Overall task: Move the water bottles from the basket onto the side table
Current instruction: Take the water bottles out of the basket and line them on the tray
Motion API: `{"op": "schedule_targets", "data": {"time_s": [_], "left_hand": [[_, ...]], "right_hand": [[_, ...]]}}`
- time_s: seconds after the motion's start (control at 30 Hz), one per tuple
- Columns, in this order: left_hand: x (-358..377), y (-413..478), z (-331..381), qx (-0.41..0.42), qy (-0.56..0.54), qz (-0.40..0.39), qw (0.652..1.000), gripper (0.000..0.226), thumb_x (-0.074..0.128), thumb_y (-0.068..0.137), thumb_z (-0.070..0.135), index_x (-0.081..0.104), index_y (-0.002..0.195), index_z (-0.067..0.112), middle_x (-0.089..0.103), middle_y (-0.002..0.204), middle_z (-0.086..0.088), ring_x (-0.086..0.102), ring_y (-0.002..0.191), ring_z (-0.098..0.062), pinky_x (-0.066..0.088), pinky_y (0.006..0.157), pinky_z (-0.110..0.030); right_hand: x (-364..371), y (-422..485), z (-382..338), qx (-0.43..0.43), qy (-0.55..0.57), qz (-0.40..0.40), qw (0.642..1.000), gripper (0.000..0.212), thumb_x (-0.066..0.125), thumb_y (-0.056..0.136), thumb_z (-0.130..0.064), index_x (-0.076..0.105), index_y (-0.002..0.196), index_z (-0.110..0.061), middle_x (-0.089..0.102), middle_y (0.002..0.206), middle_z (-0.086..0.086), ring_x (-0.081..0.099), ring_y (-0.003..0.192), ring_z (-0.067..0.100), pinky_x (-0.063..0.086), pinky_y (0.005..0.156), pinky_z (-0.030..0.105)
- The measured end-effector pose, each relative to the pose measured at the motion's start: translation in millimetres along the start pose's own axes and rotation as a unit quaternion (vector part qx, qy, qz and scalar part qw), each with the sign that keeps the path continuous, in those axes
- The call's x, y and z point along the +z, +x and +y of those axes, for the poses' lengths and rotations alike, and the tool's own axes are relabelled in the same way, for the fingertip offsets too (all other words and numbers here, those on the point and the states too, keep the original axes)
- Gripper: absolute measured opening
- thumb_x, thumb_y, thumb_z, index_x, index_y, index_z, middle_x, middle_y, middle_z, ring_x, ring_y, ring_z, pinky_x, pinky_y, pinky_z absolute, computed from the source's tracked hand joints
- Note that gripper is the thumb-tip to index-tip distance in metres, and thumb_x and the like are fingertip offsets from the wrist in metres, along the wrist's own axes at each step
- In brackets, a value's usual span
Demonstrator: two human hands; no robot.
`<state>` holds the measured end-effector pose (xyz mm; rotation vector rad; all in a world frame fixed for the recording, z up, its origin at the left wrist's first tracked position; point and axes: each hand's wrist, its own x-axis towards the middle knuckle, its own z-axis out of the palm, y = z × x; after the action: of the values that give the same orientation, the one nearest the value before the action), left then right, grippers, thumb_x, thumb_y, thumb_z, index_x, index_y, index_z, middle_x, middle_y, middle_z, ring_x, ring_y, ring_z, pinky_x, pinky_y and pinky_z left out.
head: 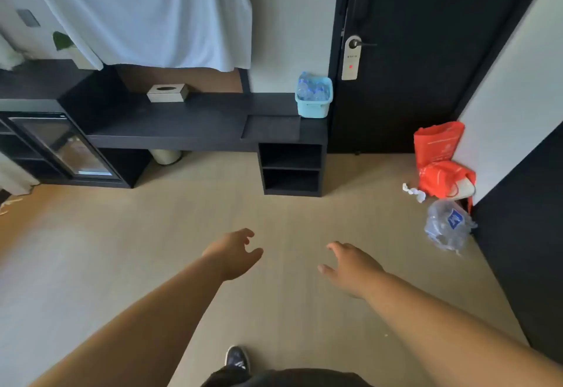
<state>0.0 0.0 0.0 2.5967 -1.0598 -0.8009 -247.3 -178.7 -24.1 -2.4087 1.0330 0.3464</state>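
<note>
Two open hands out front, bottle basket far right on the dark table

Both arms reach forward over the pale wood floor, well short of the furniture. Left hand: fingers loosely curled and apart, thumb out, holding nothing. Right hand: palm down, fingers spread and relaxed, holding nothing. The hands are apart, not touching.

Light blue basket stands at the far right end of the dark side table, just beside the black door. Water bottles are packed inside it, tops showing above the rim; count cannot be told. A tissue box sits further left on the same surface, well apart from the basket. An open two-shelf cubby is under the basket end.

A glass-front cabinet is far left and a white cloth hangs above the table. A door hanger is on the handle. Red bags lean on the right wall, with a clear plastic bag on the floor near them. One dark shoe shows at the near edge
</note>
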Motion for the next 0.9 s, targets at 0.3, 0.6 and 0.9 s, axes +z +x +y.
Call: {"op": "schedule_targets", "data": {"time_s": [0.3,0.6,0.9], "left_hand": [[-6.8,40.4,-21.8,-0.025,-0.002,-0.044,0.999,0.067,0.06,0.085,0.065,0.049,0.145,0.036,0.06,0.137,0.008,0.064,0.113,-0.019,0.051,0.098,-0.033],[-45.9,138.1,-44.0,-0.012,0.03,-0.07,0.997,0.071,0.058,0.087,0.063,0.045,0.149,0.031,0.059,0.14,0.005,0.061,0.12,-0.021,0.051,0.101,-0.037],[-93.9,219.7,-87.5,0.01,0.09,-0.114,0.989,0.074,0.054,0.089,0.065,0.041,0.152,0.03,0.055,0.148,0.003,0.056,0.131,-0.023,0.047,0.108,-0.037]], "right_hand": [[0.5,44.5,-16.6,0.024,-0.007,-0.04,0.999,0.071,0.049,0.094,-0.069,0.037,0.153,-0.031,0.054,0.143,-0.002,0.06,0.12,0.022,0.052,0.092,0.037],[-17.7,125.8,-51.1,0.054,-0.006,-0.048,0.997,0.071,0.048,0.093,-0.07,0.037,0.152,-0.032,0.056,0.142,-0.001,0.061,0.118,0.022,0.054,0.089,0.038],[-37.6,214.2,-101.5,0.091,-0.033,-0.097,0.991,0.069,0.046,0.095,-0.069,0.042,0.151,-0.028,0.061,0.135,0.0,0.063,0.112,0.022,0.053,0.086,0.035]]}}
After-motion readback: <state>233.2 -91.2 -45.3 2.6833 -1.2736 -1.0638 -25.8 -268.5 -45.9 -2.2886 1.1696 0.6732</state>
